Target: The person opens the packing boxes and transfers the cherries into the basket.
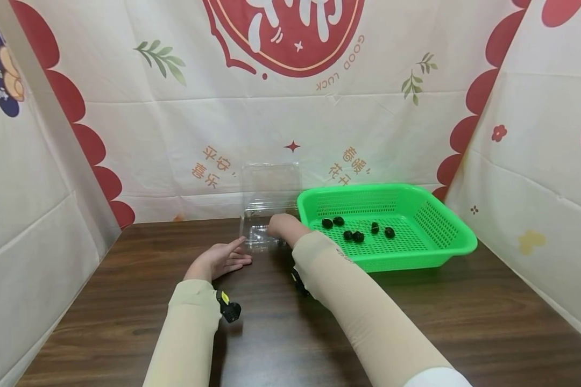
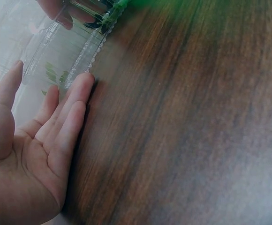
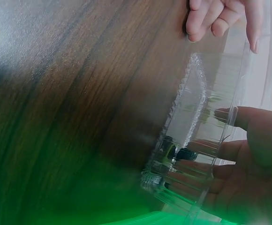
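Observation:
A clear plastic clamshell box (image 1: 257,234) stands at the back of the table with its lid (image 1: 271,183) raised against the cloth. My right hand (image 1: 287,228) reaches into it from above. In the right wrist view its fingers (image 3: 227,151) extend down inside the box, the thumb spread apart from them. A small dark lump (image 3: 186,154) lies at those fingertips. My left hand (image 1: 221,259) rests on its edge on the table, palm toward the box, fingers straight. Its fingertips (image 2: 83,83) are right at the box's front corner.
Right of the box stands a green plastic basket (image 1: 452,244) with several small, dark, shiny round pieces (image 1: 358,236) on its floor. The brown wooden table (image 1: 126,301) runs back to a printed cloth (image 1: 271,123), with more cloth at both sides.

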{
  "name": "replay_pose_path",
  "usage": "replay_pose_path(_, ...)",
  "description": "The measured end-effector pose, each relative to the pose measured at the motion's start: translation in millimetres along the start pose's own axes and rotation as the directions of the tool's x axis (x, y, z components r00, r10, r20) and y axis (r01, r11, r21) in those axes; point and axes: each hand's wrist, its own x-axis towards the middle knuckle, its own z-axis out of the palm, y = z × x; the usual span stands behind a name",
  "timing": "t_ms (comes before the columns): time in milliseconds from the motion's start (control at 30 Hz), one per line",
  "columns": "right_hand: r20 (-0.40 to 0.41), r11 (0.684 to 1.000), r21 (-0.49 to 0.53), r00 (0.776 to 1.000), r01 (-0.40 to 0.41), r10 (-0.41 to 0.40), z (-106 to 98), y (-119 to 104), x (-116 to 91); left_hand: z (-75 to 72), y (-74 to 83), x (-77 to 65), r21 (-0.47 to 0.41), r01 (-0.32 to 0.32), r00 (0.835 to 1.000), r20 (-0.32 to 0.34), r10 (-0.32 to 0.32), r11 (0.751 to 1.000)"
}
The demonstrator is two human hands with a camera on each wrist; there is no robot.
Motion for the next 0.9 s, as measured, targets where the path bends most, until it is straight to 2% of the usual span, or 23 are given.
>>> replay_pose_path(200, 0.023, 0.999, -0.014, 0.999, 0.037, -0.036, 3, 2, 4, -1.4, -2.1, 5.2, -0.002, 0.002, 1.0, -0.003, -0.002, 1.0)
replay_pose_path(433, 0.028, 0.999, -0.027, 0.999, 0.04, -0.04, 6, 1, 9, -1.2, 0.1, 1.8, 0.0, 0.0, 1.0, -0.003, 0.0, 1.0)
replay_pose_path(600, -0.007, 0.998, -0.034, 0.999, 0.053, -0.053, 6, 3, 12, -1.1, 0.5, -0.5, -0.006, -0.004, 1.0, 0.005, 0.004, 1.0)
replay_pose_path(767, -0.075, 0.998, -0.025, 0.996, 0.055, -0.057, 4, 4, 15, -1.9, -0.3, 0.9, -0.008, 0.001, 1.0, 0.005, -0.001, 1.0)
replay_pose_path(900, -0.124, 0.997, -0.067, 0.991, 0.047, -0.055, 2, 4, 18, -2.6, -1.7, 3.2, -0.012, 0.005, 1.0, 0.001, -0.005, 1.0)
